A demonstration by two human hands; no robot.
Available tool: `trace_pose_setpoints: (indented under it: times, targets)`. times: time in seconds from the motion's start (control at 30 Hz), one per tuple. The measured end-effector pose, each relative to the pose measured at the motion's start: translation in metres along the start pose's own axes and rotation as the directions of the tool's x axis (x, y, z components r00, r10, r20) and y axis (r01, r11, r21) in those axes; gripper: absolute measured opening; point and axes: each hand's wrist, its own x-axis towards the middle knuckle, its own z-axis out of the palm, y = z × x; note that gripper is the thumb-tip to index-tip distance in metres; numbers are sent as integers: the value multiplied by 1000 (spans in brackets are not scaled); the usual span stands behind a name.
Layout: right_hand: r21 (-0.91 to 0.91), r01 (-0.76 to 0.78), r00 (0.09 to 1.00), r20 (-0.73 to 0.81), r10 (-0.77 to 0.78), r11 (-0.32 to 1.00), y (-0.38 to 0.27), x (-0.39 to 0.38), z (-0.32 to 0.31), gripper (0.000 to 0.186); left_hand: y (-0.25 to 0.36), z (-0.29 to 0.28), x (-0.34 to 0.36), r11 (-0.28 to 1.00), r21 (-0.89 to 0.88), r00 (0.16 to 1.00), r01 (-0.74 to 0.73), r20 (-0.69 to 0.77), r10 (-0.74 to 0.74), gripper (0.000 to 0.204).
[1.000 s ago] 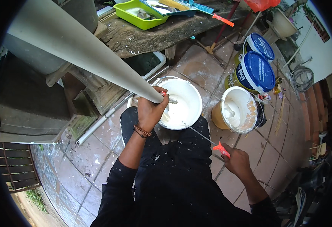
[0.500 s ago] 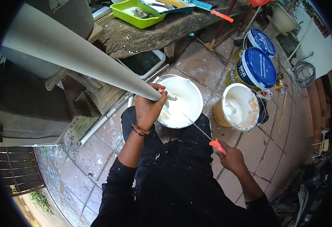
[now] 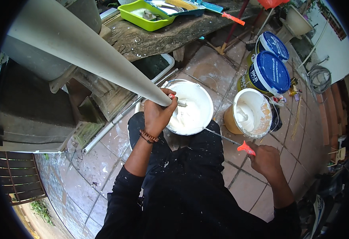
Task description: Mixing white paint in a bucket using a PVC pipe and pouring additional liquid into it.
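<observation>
Fingers [image 3: 265, 149] of the right hand [image 3: 268, 162] were curled around the bright orange grip of a thin metal rod [image 3: 229, 139], as seen from the head camera. The rod slanted up and leftward across the person's right thigh, its far end at the near right edge of a white bucket [image 3: 203, 105]; whether it touched the rim could not be told.

Fingers of the left hand [image 3: 156, 116] were closed on a small red-handled tool [image 3: 172, 96], whose paint-smeared lower part hung inside the white bucket. A brown bead bracelet [image 3: 149, 136] circled the left wrist. A long, thick, pale pole [image 3: 103, 63] ran from the upper left down to this hand; its lower end overlapped the hand, and a grip on it could not be made out.

The white bucket stood between the person's knees, in dark, paint-flecked trousers [image 3: 194, 163], with white paint in it. To its right, apart from it, sat a tan bucket [image 3: 232, 120] streaked with white inside. Just beyond were two pails with blue lids, the nearer pail [image 3: 274, 73] in front of the farther pail [image 3: 274, 44]. Paint spots marked the tiled floor [image 3: 211, 65]. Ahead, a rough wooden counter [image 3: 142, 44] carried a lime-green tray [image 3: 154, 26] and a blue tray [image 3: 188, 14].
</observation>
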Motion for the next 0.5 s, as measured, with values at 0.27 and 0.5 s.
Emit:
trace_pose_setpoints:
  times: [0.27, 0.5]
  targets:
    - [-98, -24, 990, -141, 10, 995, -1, 7, 20, 56, 12, -1, -5, 998, 13, 995, 65, 69, -65, 15]
    - [-28, -67, 990, -127, 63, 997, -2, 3, 23, 57, 9, -2, -4, 997, 8, 995, 79, 62, -79, 14]
